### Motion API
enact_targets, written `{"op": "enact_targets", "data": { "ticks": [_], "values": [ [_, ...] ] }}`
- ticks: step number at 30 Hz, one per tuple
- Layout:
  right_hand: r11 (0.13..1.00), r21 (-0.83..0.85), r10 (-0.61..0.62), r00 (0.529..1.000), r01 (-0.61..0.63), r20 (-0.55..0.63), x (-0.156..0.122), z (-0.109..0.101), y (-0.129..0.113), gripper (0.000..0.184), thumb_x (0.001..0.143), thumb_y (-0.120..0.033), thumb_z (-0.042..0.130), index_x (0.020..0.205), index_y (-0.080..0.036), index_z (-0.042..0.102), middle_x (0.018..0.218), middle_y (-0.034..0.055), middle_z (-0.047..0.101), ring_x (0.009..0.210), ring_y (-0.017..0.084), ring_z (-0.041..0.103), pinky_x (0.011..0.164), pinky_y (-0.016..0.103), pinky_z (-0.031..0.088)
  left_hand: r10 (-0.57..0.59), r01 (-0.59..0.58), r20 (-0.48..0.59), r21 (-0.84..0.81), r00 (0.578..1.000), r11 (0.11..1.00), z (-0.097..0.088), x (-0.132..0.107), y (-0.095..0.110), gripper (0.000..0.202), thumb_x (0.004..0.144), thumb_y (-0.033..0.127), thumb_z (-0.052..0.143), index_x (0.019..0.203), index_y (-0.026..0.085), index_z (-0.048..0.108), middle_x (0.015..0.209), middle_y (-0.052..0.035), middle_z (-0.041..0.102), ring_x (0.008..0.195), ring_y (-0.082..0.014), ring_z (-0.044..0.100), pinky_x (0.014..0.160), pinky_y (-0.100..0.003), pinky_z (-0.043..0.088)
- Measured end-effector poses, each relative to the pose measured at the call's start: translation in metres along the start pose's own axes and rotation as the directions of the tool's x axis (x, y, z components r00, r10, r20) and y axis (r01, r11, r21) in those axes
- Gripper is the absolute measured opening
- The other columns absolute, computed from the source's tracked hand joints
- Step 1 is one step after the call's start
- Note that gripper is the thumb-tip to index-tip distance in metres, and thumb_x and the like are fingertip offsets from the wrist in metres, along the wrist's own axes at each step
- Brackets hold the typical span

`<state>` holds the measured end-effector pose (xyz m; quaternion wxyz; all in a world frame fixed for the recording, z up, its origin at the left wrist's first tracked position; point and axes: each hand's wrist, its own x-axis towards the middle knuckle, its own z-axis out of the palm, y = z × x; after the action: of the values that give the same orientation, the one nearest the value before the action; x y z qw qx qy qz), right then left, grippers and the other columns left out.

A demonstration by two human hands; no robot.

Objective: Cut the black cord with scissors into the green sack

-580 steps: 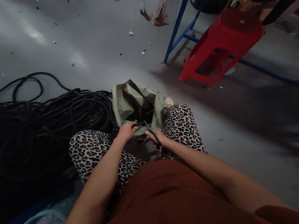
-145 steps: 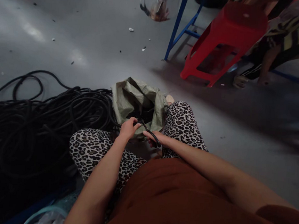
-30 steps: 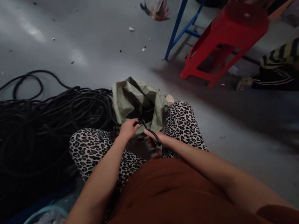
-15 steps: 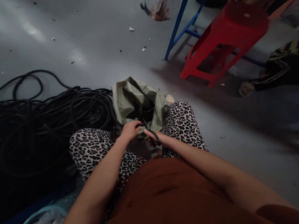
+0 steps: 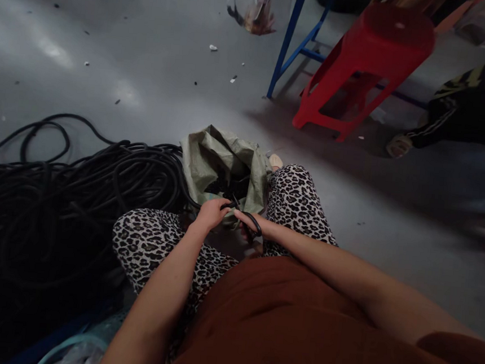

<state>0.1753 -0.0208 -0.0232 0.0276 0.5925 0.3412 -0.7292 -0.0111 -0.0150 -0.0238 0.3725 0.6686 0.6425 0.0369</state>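
Observation:
My left hand [image 5: 211, 213] is closed round a black rubber hose or cord [image 5: 192, 201] that runs in from the pile at my left. In my right hand [image 5: 251, 223] is a pair of scissors [image 5: 256, 223] with black handles, its blades at the cord's end just past my left fingers. Both hands are above the near rim of an open pale green woven sack [image 5: 194, 155], which stands between my knees. Dark small pieces [image 5: 220, 187] lie inside the sack; their exact shape is too small to tell.
A large tangle of black cord [image 5: 142, 167] covers the floor at my left. Ahead on the right stand a red plastic stool [image 5: 365, 45] and a blue metal frame [image 5: 286, 38]. Another person's foot [image 5: 398, 146] is at far right. A light-blue basket [image 5: 71, 340] sits at lower left.
My hands stay almost in place, with only a slight shift of the scissors at the cord. The other person's leg at the right has moved a little.

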Motion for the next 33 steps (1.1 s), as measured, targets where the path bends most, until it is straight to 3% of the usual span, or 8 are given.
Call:
{"op": "enact_targets", "data": {
  "ticks": [7, 18, 28, 33],
  "values": [
    [1.0, -0.02, 0.018, 0.998, -0.019, -0.059, -0.005, 0.003, -0.003, 0.058, 0.103, -0.068, 0.051, 0.078, -0.016, 0.058, 0.056, 0.0021, 0.058, 0.041, 0.015, 0.057, 0.037, 0.021, 0.045, -0.038, 0.038, -0.014, -0.012, 0.999, 0.999, 0.0, 0.0, 0.002, 0.032, 0.096, 0.024, 0.065, 0.126, 0.022, 0.076, 0.131, -0.0074, 0.077, 0.123, -0.0251, 0.069, 0.109, -0.034, 0.05],
    [0.995, -0.099, -0.002, 0.992, -0.011, -0.128, -0.012, 0.002, -0.01, 0.05, 0.11, -0.048, 0.051, 0.072, -0.016, 0.056, 0.047, -0.0025, 0.05, 0.033, 0.011, 0.049, 0.032, 0.019, 0.038, -0.083, 0.083, -0.031, -0.017, 0.996, 0.996, -0.004, -0.003, 0.003, 0.031, 0.096, 0.028, 0.067, 0.124, 0.021, 0.076, 0.124, -0.0083, 0.079, 0.113, -0.0245, 0.072, 0.101, -0.032, 0.052],
    [0.996, -0.091, -0.019, 0.99, 0.006, -0.14, -0.015, -0.001, -0.012, 0.049, 0.109, -0.051, 0.054, 0.076, -0.014, 0.06, 0.05, 0.0017, 0.056, 0.038, 0.013, 0.055, 0.037, 0.02, 0.043, -0.068, 0.067, -0.046, -0.024, 0.997, 0.997, -0.007, 0.0, -0.005, 0.03, 0.095, 0.026, 0.068, 0.123, 0.022, 0.078, 0.124, -0.0076, 0.079, 0.115, -0.0238, 0.072, 0.103, -0.032, 0.052],
    [0.994, -0.108, -0.045, 0.986, 0.028, -0.163, -0.014, -0.001, -0.011, 0.052, 0.108, -0.05, 0.056, 0.069, -0.015, 0.057, 0.049, 0.0018, 0.056, 0.038, 0.013, 0.053, 0.039, 0.021, 0.045, -0.053, 0.053, -0.024, -0.016, 0.998, 0.998, -0.006, 0.001, -0.006, 0.031, 0.096, 0.025, 0.066, 0.124, 0.021, 0.077, 0.125, -0.0085, 0.079, 0.116, -0.0245, 0.071, 0.104, -0.033, 0.051]
  ]
}}
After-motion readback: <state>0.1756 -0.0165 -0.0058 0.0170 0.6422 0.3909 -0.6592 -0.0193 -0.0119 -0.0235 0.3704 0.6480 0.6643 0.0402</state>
